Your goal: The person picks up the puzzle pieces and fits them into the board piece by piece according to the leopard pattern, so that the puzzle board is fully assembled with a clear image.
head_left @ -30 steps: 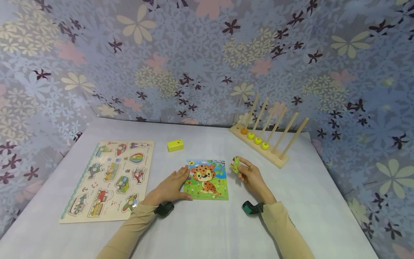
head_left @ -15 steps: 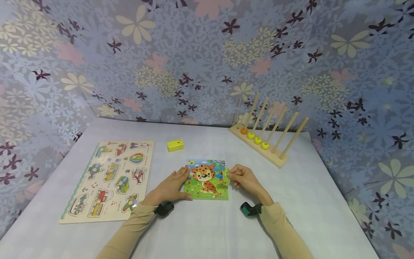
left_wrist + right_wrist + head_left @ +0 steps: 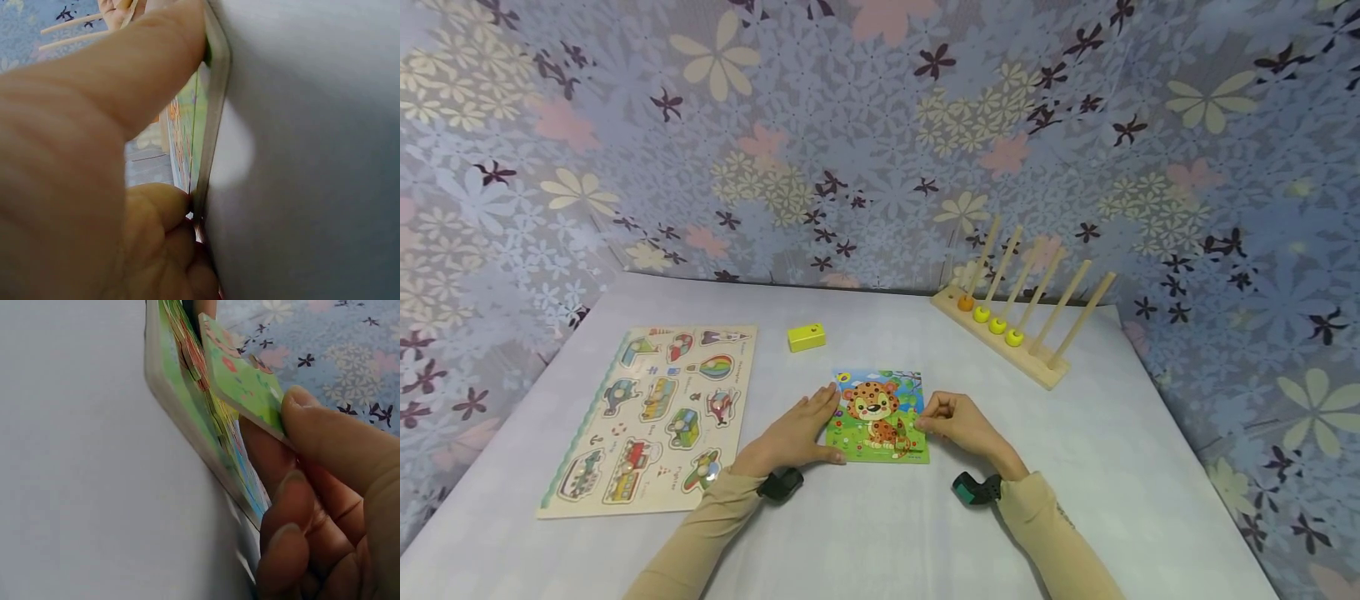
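A square puzzle (image 3: 859,442) with a spotted leopard cub on a green and blue scene lies between the two hands. My left hand (image 3: 793,432) rests along its left side, thumb at the near corner; in the left wrist view the thumb (image 3: 156,47) lies against the puzzle's edge. Thumb and fingers of my right hand (image 3: 958,422) pinch a green puzzle piece (image 3: 244,381) with a red flower on it. That piece is tilted above the right part of the puzzle, apart from its surface in the right wrist view.
To the left lies a wooden peg board (image 3: 658,417) with vehicle pictures. A yellow block (image 3: 807,337) sits behind the puzzle. At the back right stands a wooden rack (image 3: 1030,360) with upright rods and several yellow and orange beads. A flowered cloth rises behind the table.
My right hand has brought the green piece leftward and down, from beside the puzzle to over its right part. The left hand stays where it was.
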A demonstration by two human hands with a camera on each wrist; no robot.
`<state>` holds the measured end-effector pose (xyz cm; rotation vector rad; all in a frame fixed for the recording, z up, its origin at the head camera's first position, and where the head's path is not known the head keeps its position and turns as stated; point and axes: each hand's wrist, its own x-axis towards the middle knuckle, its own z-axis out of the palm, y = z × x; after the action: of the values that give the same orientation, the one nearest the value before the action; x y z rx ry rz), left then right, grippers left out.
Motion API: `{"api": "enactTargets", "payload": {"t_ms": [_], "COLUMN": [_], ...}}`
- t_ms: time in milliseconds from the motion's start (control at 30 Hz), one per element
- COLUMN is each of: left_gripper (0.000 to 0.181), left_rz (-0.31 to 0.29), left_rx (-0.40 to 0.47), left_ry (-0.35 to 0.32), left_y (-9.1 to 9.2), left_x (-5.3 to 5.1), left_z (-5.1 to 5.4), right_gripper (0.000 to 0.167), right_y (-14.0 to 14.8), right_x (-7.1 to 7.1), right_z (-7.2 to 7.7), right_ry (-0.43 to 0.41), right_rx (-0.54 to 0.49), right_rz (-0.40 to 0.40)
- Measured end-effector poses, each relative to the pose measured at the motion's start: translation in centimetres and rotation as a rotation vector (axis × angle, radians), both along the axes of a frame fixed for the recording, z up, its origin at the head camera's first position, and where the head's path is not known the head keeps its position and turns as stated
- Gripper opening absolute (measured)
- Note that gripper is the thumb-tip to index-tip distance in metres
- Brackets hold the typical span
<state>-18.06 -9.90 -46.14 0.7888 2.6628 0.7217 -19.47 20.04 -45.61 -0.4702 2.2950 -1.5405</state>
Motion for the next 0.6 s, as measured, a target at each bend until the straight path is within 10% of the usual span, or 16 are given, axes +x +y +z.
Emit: {"api": "enactTargets", "payload": {"t_ms": [600], "left_gripper": [0.1], "left_rz": [0.03], "left_rx": [-0.073], "left_ry": [0.002], "left_y": [0.34], "left_x": [-0.05], "left_z": [0.06], "right_gripper": [0.011], "right_y": [-0.5], "right_x": [0.42], "right_z": [0.61], "right_ry": [0.035], "right_rx": [0.075], "right_rz": [-0.001]}}
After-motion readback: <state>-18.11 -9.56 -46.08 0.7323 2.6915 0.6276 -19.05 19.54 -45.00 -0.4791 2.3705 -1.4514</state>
